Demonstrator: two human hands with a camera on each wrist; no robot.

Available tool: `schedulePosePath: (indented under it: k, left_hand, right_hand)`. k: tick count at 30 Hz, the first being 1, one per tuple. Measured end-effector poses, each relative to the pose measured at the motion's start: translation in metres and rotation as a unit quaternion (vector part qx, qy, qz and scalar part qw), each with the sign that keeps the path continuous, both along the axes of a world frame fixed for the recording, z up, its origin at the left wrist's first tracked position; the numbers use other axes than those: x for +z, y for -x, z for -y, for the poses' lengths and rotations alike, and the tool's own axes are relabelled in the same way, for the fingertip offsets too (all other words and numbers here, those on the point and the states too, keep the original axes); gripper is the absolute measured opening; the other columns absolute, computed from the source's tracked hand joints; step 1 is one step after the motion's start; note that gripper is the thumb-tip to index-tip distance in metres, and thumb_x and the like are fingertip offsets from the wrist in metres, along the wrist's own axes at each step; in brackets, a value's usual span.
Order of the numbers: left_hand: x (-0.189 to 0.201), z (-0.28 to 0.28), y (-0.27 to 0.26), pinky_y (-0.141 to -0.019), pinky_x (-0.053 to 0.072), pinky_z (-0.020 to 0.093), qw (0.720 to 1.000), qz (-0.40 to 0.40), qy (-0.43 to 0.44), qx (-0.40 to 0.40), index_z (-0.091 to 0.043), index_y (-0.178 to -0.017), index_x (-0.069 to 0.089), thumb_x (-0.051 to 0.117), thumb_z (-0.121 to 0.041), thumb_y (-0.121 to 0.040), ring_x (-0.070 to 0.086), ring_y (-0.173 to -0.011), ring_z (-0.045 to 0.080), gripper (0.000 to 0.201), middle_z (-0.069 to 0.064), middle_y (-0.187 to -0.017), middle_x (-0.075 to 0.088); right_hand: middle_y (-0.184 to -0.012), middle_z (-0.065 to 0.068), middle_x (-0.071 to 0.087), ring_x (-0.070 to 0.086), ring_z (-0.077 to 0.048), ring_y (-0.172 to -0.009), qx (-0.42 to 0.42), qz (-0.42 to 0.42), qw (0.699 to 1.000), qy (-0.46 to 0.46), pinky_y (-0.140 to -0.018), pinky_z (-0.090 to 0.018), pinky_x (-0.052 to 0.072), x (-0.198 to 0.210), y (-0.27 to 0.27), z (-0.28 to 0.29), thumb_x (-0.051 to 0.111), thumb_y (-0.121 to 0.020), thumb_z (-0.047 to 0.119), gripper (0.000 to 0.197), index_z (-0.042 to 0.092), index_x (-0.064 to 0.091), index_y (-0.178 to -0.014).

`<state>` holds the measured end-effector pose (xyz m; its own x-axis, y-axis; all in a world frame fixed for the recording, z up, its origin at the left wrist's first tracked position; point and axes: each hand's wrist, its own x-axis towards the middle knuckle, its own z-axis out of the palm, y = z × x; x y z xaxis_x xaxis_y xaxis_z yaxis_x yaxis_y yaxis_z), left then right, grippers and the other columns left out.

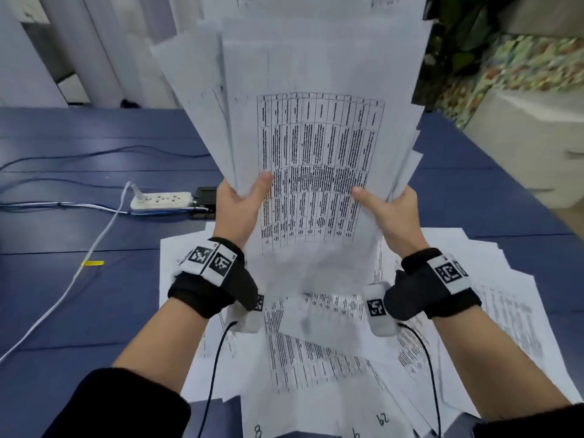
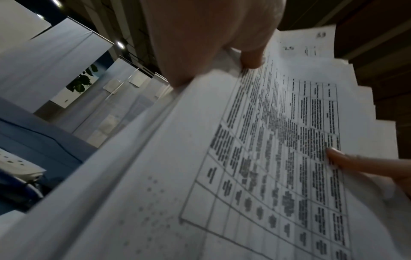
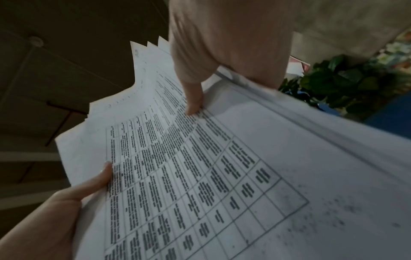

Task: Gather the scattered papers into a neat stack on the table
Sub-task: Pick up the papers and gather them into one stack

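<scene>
I hold a thick bundle of printed papers upright above the blue table, its sheets fanned and uneven at the top. My left hand grips the bundle's left edge, thumb on the front sheet. My right hand grips the right edge the same way. The left wrist view shows the bundle with my left hand clamping its edge. In the right wrist view my right hand pinches the bundle. More loose papers lie spread on the table beneath my wrists.
A white power strip with a white cable lies on the table to the left, beside a small black device. Thin dark cables cross the far table. A white cabinet and plants stand at the right.
</scene>
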<state>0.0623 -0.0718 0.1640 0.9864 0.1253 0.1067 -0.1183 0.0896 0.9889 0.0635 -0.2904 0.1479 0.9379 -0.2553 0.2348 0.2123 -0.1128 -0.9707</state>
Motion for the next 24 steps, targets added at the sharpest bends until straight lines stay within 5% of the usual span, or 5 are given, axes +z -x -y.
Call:
schedulePosePath:
  k: [5,10,14,18,24]
  left_hand:
    - [0.008,-0.011,0.001,-0.089,0.054,0.024,0.999,0.043,-0.003,0.004,-0.002,-0.116,0.050,0.085,-0.034,-0.059,0.062,-0.094,0.007,0.075,0.008,-0.109,0.065]
    - [0.017,-0.005,0.004,-0.099,0.049,0.035,0.999,0.049,0.015,0.001,-0.011,-0.121,0.042,0.089,-0.045,-0.041,0.061,-0.111,0.014,0.099,0.004,-0.119,0.060]
    - [-0.010,-0.005,0.003,-0.096,0.050,0.032,0.999,0.011,-0.040,0.000,-0.021,-0.119,0.041,0.087,-0.037,-0.047,0.059,-0.110,0.013,0.087,-0.001,-0.118,0.058]
    - [-0.051,-0.002,0.002,-0.074,0.053,0.012,0.997,-0.032,-0.069,-0.017,-0.010,-0.122,0.047,0.081,-0.009,-0.065,0.066,-0.084,-0.006,0.066,-0.008,-0.102,0.064]
    - [-0.041,0.014,-0.007,-0.073,0.051,0.006,0.996,-0.013,-0.081,-0.022,-0.004,-0.106,0.062,0.070,-0.011,-0.079,0.063,-0.073,-0.014,0.028,-0.010,-0.088,0.065]
  right_hand:
    - [-0.087,0.006,0.075,0.072,-0.013,-0.088,0.047,-0.021,0.998,0.026,-0.077,-0.028,0.057,0.000,0.014,0.023,0.078,-0.070,0.006,0.031,0.018,0.065,-0.096]
    - [-0.088,0.009,0.074,0.071,-0.007,-0.089,0.073,-0.007,0.997,0.016,-0.077,-0.020,0.056,0.009,0.013,0.017,0.080,-0.064,0.014,0.039,0.012,0.064,-0.100]
    - [-0.107,0.001,0.068,0.068,-0.012,-0.098,0.049,-0.028,0.998,-0.029,-0.087,-0.027,0.054,-0.010,0.003,0.015,0.081,-0.061,0.016,0.053,0.019,0.057,-0.108]
    - [-0.096,0.006,0.068,0.069,0.001,-0.082,0.046,-0.072,0.996,-0.034,-0.082,-0.025,0.056,-0.041,0.005,0.012,0.078,-0.067,0.008,0.039,0.024,0.059,-0.097]
    - [-0.083,0.012,0.071,0.068,-0.002,-0.082,-0.003,-0.051,0.999,0.004,-0.081,-0.023,0.055,-0.029,0.005,0.022,0.075,-0.076,0.016,0.018,0.013,0.067,-0.091]
